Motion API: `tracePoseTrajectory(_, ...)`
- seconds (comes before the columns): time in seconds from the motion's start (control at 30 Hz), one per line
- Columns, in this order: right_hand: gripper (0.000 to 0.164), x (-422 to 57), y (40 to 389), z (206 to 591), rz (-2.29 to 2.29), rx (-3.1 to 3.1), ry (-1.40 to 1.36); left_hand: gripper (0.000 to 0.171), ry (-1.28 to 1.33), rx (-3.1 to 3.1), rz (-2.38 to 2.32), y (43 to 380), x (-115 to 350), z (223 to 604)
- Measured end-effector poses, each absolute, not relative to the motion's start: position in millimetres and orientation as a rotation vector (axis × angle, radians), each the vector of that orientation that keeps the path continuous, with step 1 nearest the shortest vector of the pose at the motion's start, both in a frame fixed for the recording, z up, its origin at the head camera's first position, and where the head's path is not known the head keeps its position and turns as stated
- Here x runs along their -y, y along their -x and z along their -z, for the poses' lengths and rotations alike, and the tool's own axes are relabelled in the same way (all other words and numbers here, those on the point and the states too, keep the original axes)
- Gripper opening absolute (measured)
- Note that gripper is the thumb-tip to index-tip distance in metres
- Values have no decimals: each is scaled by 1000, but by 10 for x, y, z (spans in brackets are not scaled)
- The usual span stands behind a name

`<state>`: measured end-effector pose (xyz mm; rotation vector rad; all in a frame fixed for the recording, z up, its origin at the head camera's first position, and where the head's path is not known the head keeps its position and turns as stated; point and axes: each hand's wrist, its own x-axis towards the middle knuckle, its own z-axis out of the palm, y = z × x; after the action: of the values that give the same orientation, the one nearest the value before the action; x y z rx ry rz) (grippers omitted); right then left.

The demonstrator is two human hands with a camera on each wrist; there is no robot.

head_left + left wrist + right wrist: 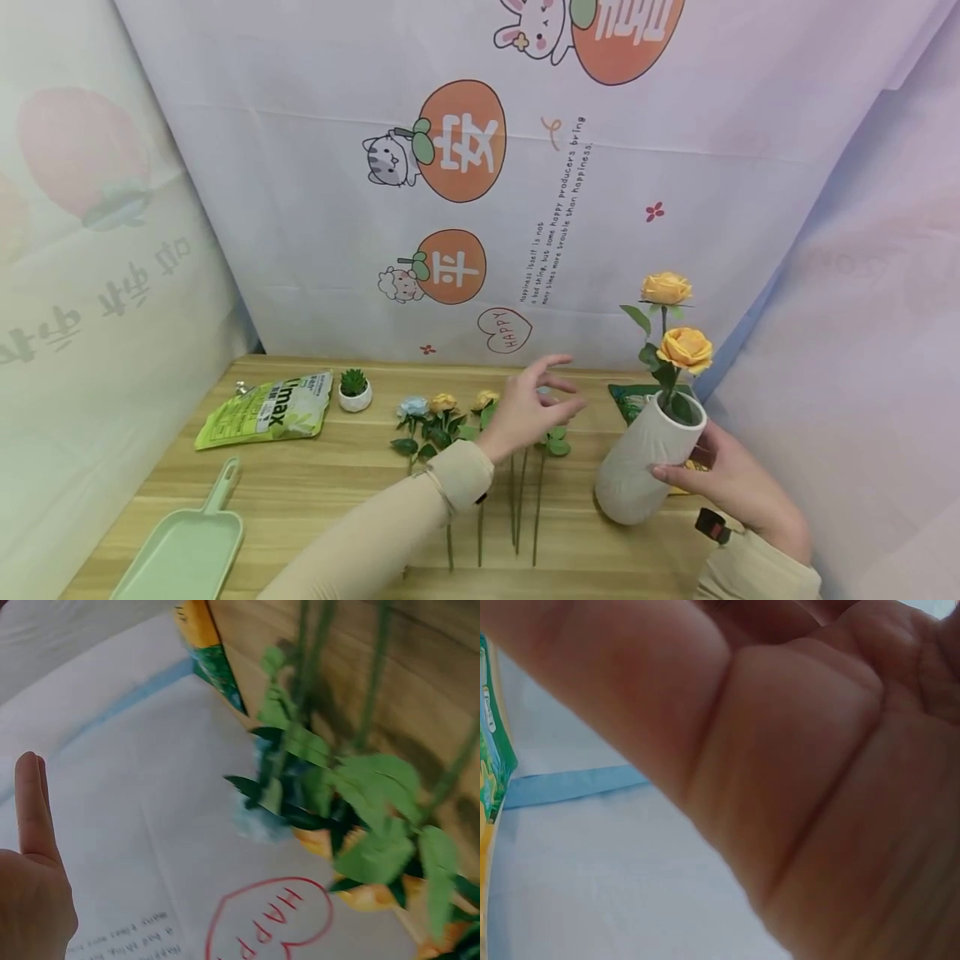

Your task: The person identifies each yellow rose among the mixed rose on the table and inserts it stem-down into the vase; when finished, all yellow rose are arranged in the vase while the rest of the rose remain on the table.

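Note:
On the right of the table, my right hand (738, 483) holds a white vase (637, 475), thumb on its near side and the other fingers partly hidden behind it. The vase leans to the right. Two yellow artificial roses (686, 349) stand in it, one above the other. My left hand (528, 408) hovers above the flowers on the table, its fingers spread, slightly bent and holding nothing. Below it lie several long-stemmed roses, a blue rose (412, 407) and yellow ones (442, 402) among them. Only palm and finger skin of the right hand (795, 750) fills the right wrist view.
At the left lie a green and white pouch (277, 408) and a light green dustpan (183, 550). A small potted succulent (355, 390) stands near the back edge. Behind the vase, a green and yellow packet (628, 400) is partly covered. Printed white cloth (330, 250) hangs behind the table.

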<state>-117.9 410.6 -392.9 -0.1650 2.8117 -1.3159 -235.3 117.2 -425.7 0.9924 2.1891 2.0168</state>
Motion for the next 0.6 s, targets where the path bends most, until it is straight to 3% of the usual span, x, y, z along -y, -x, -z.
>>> tracePoseTrajectory(0.6,80,-4114,1194,3951,1324,-2812,180,65,-794,-2294,-1969,2268,-283,4630)
